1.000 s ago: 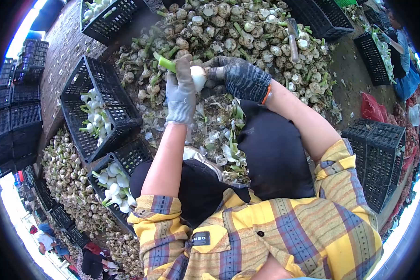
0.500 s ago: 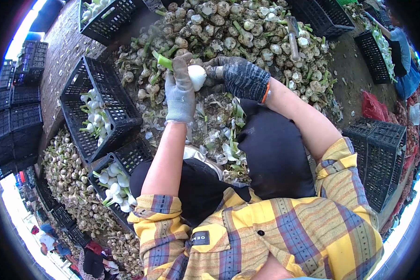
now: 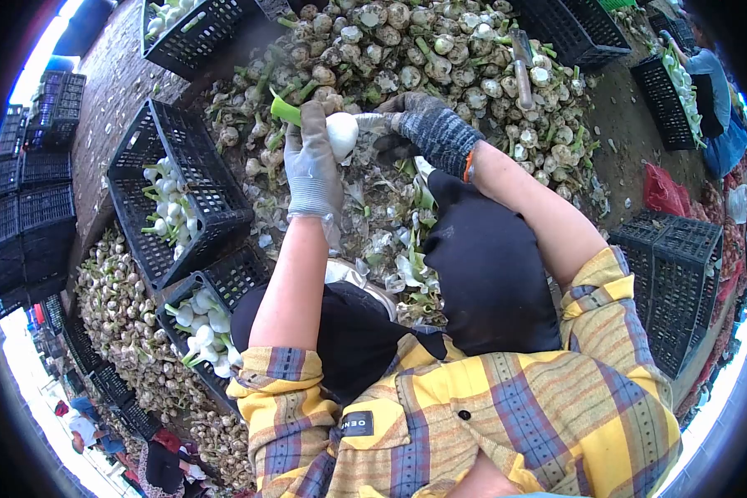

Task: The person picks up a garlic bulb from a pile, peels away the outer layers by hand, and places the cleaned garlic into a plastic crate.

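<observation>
My left hand (image 3: 314, 153), in a grey-coated knit glove, is closed around a peeled white garlic bulb (image 3: 341, 135). A cut green stem (image 3: 285, 109) sticks out on the far side of that hand. Just right of the bulb, my right hand (image 3: 427, 131), in a dark speckled glove, has its fingers pinched on a pale strip of garlic skin (image 3: 373, 124) that stretches toward the bulb. The right fingertips are partly hidden. Beyond both hands lies a large heap of unpeeled garlic (image 3: 390, 41), with a wooden-handled knife (image 3: 522, 79) resting on it.
Black crates with peeled garlic stand at my left (image 3: 220, 199) and near my left knee (image 3: 232, 278). Another crate (image 3: 195, 41) is at far left. Loose skins (image 3: 382, 241) litter the ground between my knees. Stacked crates (image 3: 668, 282) stand at right. Other people work at the edges.
My right hand has moved slightly right, away from the bulb, and a pale strip now spans the gap. My left hand has shifted a little left with the bulb.
</observation>
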The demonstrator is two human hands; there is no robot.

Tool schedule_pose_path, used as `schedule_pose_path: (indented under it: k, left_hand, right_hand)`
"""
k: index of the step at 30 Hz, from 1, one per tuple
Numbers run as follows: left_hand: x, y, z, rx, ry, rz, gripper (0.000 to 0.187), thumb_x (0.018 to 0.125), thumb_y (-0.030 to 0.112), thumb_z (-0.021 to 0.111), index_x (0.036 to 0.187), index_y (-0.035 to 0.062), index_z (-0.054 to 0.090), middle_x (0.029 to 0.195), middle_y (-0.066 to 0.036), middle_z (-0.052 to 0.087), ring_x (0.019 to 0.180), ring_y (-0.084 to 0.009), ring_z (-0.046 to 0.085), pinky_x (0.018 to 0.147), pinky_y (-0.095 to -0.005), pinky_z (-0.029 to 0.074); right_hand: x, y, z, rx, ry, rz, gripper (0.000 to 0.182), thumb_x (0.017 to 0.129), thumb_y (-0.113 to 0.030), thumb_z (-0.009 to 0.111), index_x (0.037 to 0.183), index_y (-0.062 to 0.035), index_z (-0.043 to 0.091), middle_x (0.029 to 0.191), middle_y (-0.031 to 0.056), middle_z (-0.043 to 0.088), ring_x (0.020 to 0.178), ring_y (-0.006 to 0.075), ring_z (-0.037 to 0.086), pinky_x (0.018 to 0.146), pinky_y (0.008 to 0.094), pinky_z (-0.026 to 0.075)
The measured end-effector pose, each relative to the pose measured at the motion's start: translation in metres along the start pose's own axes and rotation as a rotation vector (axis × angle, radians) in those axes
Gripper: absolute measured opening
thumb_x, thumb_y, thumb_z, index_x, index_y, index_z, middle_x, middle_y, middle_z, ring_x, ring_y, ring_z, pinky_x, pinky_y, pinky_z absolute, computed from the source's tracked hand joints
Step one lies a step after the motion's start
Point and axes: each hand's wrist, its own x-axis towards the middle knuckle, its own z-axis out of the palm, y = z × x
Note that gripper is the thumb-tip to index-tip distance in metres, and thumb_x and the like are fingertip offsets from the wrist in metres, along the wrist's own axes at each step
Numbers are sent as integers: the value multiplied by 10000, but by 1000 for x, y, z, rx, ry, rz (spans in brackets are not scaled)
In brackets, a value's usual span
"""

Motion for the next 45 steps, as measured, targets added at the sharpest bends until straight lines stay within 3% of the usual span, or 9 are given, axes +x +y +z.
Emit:
schedule_pose_path:
  k: [4, 11, 18, 22, 26, 29, 31, 37, 45]
  left_hand:
    - [4, 0, -3, -107, -85, -53, 437, 879, 434, 533, 1025, 23, 548, 883, -56, 575, 814, -117, 555, 714, -257, 451]
    - [-1, -7, 1, 64, 9, -106, 433, 872, 411, 541, 1117, 56, 511, 960, -54, 556, 835, -138, 585, 686, -295, 524]
    - [5, -11, -4, -70, -5, -153, 373, 896, 321, 502, 1214, 130, 459, 967, -37, 565, 829, -143, 599, 618, -334, 545]
    - [8, -7, -11, -127, -40, -122, 367, 890, 321, 508, 1204, 135, 470, 969, -35, 568, 826, -145, 601, 618, -328, 543]
    - [4, -1, -3, -98, 38, -116, 439, 853, 358, 567, 1197, 101, 477, 976, -50, 561, 810, -157, 597, 630, -316, 532]
    - [6, -15, -11, -23, -24, -128, 494, 838, 376, 596, 1205, 75, 459, 993, -70, 542, 771, -175, 593, 623, -296, 521]
    - [7, -25, -11, 113, -31, 59, 480, 842, 351, 580, 1203, 70, 434, 992, -76, 544, 747, -179, 588, 613, -294, 511]
    - [6, 10, -28, -226, 184, -430, 285, 869, 367, 492, 1031, 132, 485, 847, -40, 597, 702, -165, 600, 548, -348, 538]
    - [5, 58, -136, -448, 382, -291, 297, 860, 314, 496, 997, 51, 497, 840, -134, 582, 700, -283, 598, 535, -366, 546]
  right_hand:
    - [-9, -2, 6, 644, -257, -8, 305, 852, -166, 609, 1095, 7, 541, 1005, 109, 602, 833, 159, 603, 692, 295, 545]
    - [-1, 4, 4, 250, -135, -43, 196, 837, -90, 580, 1001, 9, 540, 890, 110, 603, 735, 181, 622, 675, 292, 561]
    - [3, 3, -1, 518, 146, -76, 161, 878, -72, 490, 998, 33, 509, 886, 164, 621, 787, 234, 645, 690, 331, 562]
    - [4, 4, -1, 198, 227, -26, 169, 894, -92, 467, 985, 2, 574, 802, 137, 644, 741, 225, 643, 652, 313, 539]
    - [11, 13, -15, -892, -12, -354, 261, 905, -202, 471, 1032, -39, 630, 795, 96, 668, 757, 170, 630, 690, 302, 490]
    - [-4, 11, 0, -186, -117, -364, 343, 874, -358, 533, 1028, -69, 634, 884, 133, 654, 760, 241, 612, 743, 328, 479]
    - [2, 8, -7, -774, 201, -679, 294, 853, -269, 568, 1024, -38, 630, 920, 126, 651, 794, 217, 613, 754, 313, 479]
    - [-12, 19, -14, -188, -44, -133, 317, 903, -252, 541, 1120, -22, 554, 905, 53, 629, 804, 121, 604, 728, 266, 502]
    - [-3, 29, -15, -284, -211, 36, 313, 883, -263, 566, 1091, -30, 580, 873, 45, 622, 729, 142, 599, 667, 285, 512]
